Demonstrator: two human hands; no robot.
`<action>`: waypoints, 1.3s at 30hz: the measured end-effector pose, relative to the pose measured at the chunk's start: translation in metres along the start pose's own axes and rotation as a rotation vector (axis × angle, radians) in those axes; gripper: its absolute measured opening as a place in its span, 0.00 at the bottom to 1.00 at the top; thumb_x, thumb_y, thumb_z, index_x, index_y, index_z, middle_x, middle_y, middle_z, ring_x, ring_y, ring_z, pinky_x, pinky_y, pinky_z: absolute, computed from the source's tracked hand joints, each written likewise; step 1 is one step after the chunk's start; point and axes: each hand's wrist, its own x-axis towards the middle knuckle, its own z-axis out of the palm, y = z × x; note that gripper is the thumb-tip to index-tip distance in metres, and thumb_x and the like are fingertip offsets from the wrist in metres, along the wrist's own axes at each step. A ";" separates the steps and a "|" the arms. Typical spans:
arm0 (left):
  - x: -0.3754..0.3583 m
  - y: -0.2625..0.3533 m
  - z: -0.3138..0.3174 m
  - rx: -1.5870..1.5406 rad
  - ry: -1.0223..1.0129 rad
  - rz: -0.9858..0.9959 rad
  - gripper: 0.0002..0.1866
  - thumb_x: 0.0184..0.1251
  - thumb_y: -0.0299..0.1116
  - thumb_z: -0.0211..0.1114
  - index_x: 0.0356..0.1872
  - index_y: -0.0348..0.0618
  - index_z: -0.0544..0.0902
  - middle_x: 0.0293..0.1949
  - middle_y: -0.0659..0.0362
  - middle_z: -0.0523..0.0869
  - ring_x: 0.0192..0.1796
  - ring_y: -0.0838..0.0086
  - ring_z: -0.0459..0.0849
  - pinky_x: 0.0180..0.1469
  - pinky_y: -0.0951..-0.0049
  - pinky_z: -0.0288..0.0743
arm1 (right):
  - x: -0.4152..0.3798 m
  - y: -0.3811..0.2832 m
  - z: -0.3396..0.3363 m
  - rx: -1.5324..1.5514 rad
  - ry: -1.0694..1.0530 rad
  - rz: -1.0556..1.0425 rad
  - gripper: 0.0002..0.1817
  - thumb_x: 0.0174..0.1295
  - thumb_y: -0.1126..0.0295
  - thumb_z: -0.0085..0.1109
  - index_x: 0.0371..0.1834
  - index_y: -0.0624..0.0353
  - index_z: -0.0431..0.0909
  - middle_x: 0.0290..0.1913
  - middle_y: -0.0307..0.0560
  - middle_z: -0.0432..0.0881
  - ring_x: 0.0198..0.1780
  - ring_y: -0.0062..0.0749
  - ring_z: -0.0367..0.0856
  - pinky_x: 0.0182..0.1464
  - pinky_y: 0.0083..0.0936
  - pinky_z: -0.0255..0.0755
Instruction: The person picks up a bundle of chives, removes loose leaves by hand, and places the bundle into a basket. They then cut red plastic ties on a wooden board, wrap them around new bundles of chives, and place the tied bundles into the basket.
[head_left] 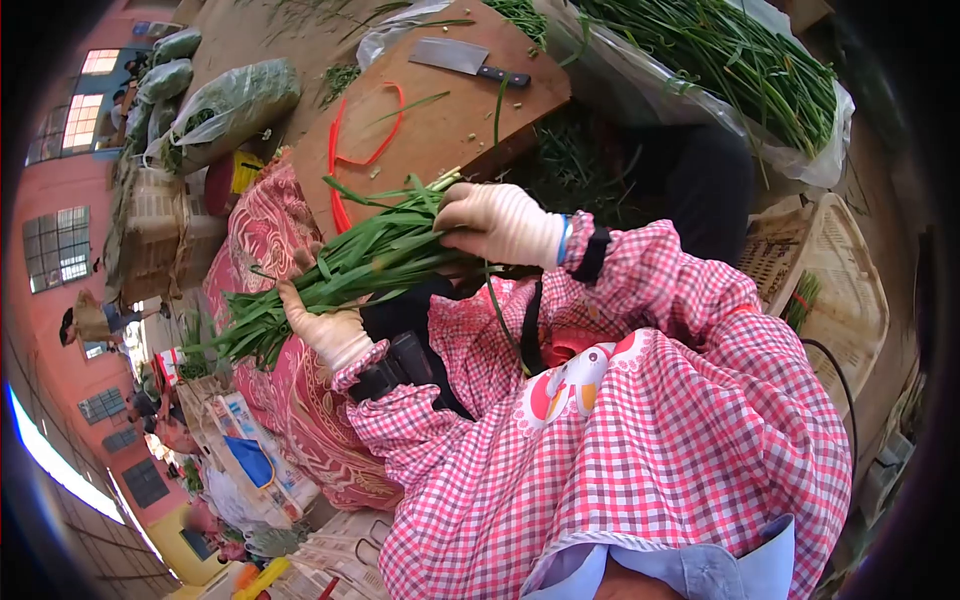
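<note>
A bundle of long green leafy stalks (375,245) lies across both hands above the lap. My left hand (328,328), in a pale glove, is wrapped round its leafy part, thumb on top and fingertips at the far side. Gloved too, my right hand (505,225) has its fingers curled over the pale stem end. Beyond the bundle is a brown wooden board (450,115) bearing a cleaver (450,56) with a black handle and a looped red strip (338,165). Under the left hand is a red patterned cloth (300,415).
More green stalks (720,75) fill a plastic-lined container at the upper right. A wicker basket (845,290) stands at the right. Packed bags of greens (240,100) are at the upper left. Several people (90,320) are in the background at the left.
</note>
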 end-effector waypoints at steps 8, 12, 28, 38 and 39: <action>0.036 0.009 -0.086 -0.089 -0.139 0.380 0.16 0.69 0.49 0.52 0.40 0.51 0.82 0.47 0.59 0.84 0.53 0.63 0.79 0.55 0.47 0.72 | -0.032 0.009 -0.103 0.879 -0.325 0.743 0.11 0.60 0.68 0.59 0.40 0.64 0.81 0.28 0.41 0.83 0.22 0.18 0.76 0.24 0.15 0.69; 0.019 0.020 -0.072 -0.194 -0.040 0.322 0.15 0.67 0.47 0.56 0.36 0.47 0.82 0.40 0.61 0.86 0.48 0.66 0.82 0.54 0.51 0.73 | -0.030 0.014 -0.135 0.133 -0.646 0.878 0.16 0.55 0.63 0.63 0.44 0.58 0.81 0.30 0.45 0.83 0.28 0.28 0.81 0.31 0.25 0.75; 0.024 0.022 -0.049 -0.119 -0.368 0.377 0.15 0.68 0.44 0.53 0.32 0.44 0.79 0.46 0.52 0.80 0.57 0.61 0.75 0.61 0.51 0.70 | 0.009 0.003 -0.049 0.471 -0.289 0.402 0.10 0.55 0.69 0.63 0.39 0.62 0.82 0.29 0.43 0.84 0.31 0.26 0.80 0.38 0.23 0.74; 0.038 0.004 -0.049 -0.358 -0.207 0.106 0.14 0.65 0.43 0.58 0.32 0.42 0.82 0.43 0.58 0.85 0.56 0.63 0.77 0.64 0.49 0.65 | -0.022 0.001 -0.109 0.548 -0.556 0.750 0.08 0.57 0.70 0.61 0.34 0.65 0.81 0.24 0.34 0.77 0.28 0.16 0.74 0.32 0.17 0.70; 0.039 0.008 -0.055 -0.262 -0.090 0.215 0.13 0.65 0.43 0.59 0.34 0.44 0.83 0.44 0.58 0.85 0.56 0.63 0.78 0.63 0.50 0.66 | -0.032 0.015 -0.117 0.593 -0.596 0.799 0.07 0.56 0.71 0.60 0.33 0.65 0.81 0.24 0.34 0.77 0.27 0.14 0.73 0.30 0.16 0.69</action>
